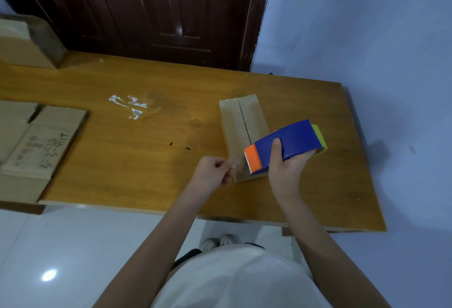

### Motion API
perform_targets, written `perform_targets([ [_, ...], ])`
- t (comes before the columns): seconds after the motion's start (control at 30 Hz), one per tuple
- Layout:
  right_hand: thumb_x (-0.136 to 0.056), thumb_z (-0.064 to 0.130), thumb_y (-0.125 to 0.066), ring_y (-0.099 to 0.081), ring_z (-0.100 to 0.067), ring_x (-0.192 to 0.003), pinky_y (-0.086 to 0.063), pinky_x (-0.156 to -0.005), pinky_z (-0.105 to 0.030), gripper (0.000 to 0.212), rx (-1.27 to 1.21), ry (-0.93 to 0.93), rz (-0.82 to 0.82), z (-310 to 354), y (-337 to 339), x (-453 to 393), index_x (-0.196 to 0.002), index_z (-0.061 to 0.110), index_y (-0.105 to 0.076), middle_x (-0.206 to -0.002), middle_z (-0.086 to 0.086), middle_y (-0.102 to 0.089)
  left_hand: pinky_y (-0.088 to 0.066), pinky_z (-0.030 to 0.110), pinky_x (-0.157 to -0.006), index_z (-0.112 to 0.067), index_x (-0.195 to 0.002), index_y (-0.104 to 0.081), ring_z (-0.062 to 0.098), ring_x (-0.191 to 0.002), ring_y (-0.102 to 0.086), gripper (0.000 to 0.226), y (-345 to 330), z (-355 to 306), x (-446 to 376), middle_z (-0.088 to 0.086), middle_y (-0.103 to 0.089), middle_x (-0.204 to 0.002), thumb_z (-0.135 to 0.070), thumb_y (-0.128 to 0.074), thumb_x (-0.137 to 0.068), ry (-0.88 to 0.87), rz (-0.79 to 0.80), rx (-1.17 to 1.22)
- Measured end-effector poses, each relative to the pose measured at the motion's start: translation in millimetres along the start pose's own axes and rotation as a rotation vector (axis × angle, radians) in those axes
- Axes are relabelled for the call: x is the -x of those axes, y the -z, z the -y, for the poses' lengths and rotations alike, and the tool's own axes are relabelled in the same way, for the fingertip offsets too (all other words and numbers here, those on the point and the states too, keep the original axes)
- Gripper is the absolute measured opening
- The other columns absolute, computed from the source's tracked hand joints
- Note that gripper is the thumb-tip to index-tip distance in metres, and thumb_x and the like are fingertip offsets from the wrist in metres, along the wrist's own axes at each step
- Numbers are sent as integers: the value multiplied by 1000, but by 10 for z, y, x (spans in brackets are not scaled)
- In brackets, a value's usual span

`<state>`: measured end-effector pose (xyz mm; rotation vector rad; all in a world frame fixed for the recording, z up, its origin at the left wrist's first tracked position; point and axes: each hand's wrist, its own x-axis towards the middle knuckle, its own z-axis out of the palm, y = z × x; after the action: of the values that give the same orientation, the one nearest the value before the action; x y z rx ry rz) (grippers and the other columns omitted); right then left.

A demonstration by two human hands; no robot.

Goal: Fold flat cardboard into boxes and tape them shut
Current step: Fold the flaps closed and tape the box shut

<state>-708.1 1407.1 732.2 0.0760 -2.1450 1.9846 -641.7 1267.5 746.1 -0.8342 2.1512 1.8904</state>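
A small folded cardboard box (241, 124) lies on the wooden table (137, 141), its top flaps meeting along a centre seam with clear tape over part of it. My right hand (285, 163) grips a blue tape dispenser (288, 145) with an orange toothed cutter, held over the box's near end. My left hand (215, 170) pinches the free end of the clear tape (238, 163), stretched out from the cutter just left of the box's near corner.
Flat cardboard sheets (36, 144) with printed marks lie at the table's left edge. A taped cardboard box (27, 41) stands at the far left. Scraps of clear tape (129, 107) stick to the table's middle. A dark door and blue wall stand behind.
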Motion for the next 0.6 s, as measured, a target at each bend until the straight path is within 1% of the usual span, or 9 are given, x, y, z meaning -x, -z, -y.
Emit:
perform_targets([
  [0.07, -90, 4, -58, -59, 5, -91, -49, -70, -12, 52, -11, -5, 6, -5, -14, -1, -126, 17, -22, -108, 8, -50, -50, 15, -56, -9, -83, -64, 9, -61, -55, 22, 23, -29, -22, 1, -58, -68, -18, -50, -97, 0, -18, -94],
  [0.1, -90, 4, -58, -59, 5, -91, -49, -70, -12, 52, -14, -8, 5, -7, -20, 1, -126, 17, -22, -108, 8, -50, -50, 17, -56, -7, -91, -65, 9, -61, -55, 19, 29, -28, -44, 1, -58, -69, -18, -50, -97, -6, -36, -144],
  [0.13, -90, 4, -58, -59, 5, -91, -49, -70, -12, 52, -13, -8, 3, -8, -27, 1, -126, 17, -22, -108, 8, -50, -49, 16, -54, -6, -107, -63, 8, -61, -55, 20, 28, -31, -60, 0, -58, -69, -18, -51, -97, -12, -59, -191],
  [0.2, -90, 5, -58, -59, 5, -92, -50, -71, -13, 52, -4, -6, 3, -20, -23, 1, -125, 20, -22, -108, 9, -50, -43, 11, -47, -8, -132, -49, 4, -59, -56, 39, 24, 1, -89, -3, -58, -70, -20, -54, -95, -24, -116, -259],
  [0.23, -90, 7, -59, -59, 4, -93, -50, -72, -14, 52, -2, -6, 0, -27, -13, -2, -125, 21, -22, -109, 9, -50, -43, 11, -46, -9, -130, -49, 4, -58, -57, 39, 26, 19, -94, -4, -60, -70, -21, -56, -94, -30, -131, -278],
  [0.33, -90, 9, -59, -58, 2, -97, -51, -75, -16, 54, 9, -15, -20, -60, 33, -41, -128, 19, -21, -111, 10, -50, -45, 17, -51, -10, -99, -59, 6, -58, -61, 15, -10, 119, -108, 0, -67, -76, -24, -57, -94, -23, -110, -241],
  [0.4, -91, 9, -59, -58, 3, -97, -51, -75, -15, 54, 20, -20, -34, -83, 64, -75, -130, 15, -22, -112, 10, -50, -43, 15, -49, -16, -86, -57, 6, -58, -62, 12, -60, 194, -122, 4, -70, -83, -25, -57, -94, -25, -78, -180],
  [0.5, -91, 9, -59, -58, 4, -97, -51, -75, -15, 57, 32, -20, -44, -108, 109, -103, -134, 8, -21, -112, 11, -50, -41, 10, -44, -14, -85, -55, 1, -55, -60, 14, -120, 240, -146, 3, -69, -81, -23, -55, -95, -29, -34, -58],
  [0.6, -91, 11, -59, -58, 5, -97, -52, -75, -16, 54, 44, -31, -44, -104, 122, -109, -130, 17, -21, -111, 13, -49, -41, 13, -46, -8, -91, -57, -5, -50, -55, 20, -116, 248, -141, -2, -65, -74, -23, -47, -99, -12, 5, 48],
])
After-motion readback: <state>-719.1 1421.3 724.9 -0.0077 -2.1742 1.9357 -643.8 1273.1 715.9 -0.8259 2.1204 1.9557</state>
